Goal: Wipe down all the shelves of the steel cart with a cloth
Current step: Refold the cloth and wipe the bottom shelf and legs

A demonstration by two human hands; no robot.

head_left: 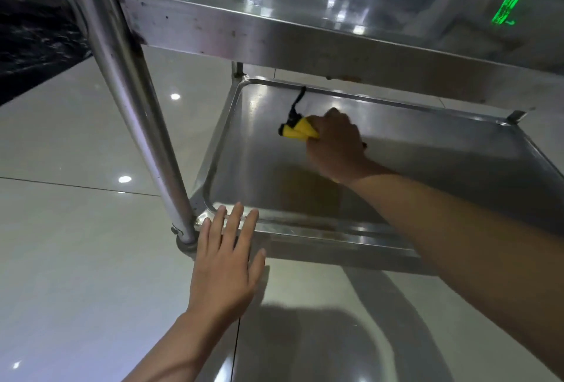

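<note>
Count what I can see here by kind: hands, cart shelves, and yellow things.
Hands: 2, left hand and right hand
Cart shelves: 2, upper shelf and lower shelf
Yellow things: 1, yellow object in the right hand
Total: 5

- The steel cart is brushed metal with a dull sheen, and dark specks mark the front edge of its upper shelf.
- The lower shelf is smooth steel that mirrors light in soft streaks.
- The upright post is a polished metal tube.
- The cloth is soft, matt yellow fabric with a black trim and loop.
- The floor is glossy pale tile showing lamp reflections.
</note>
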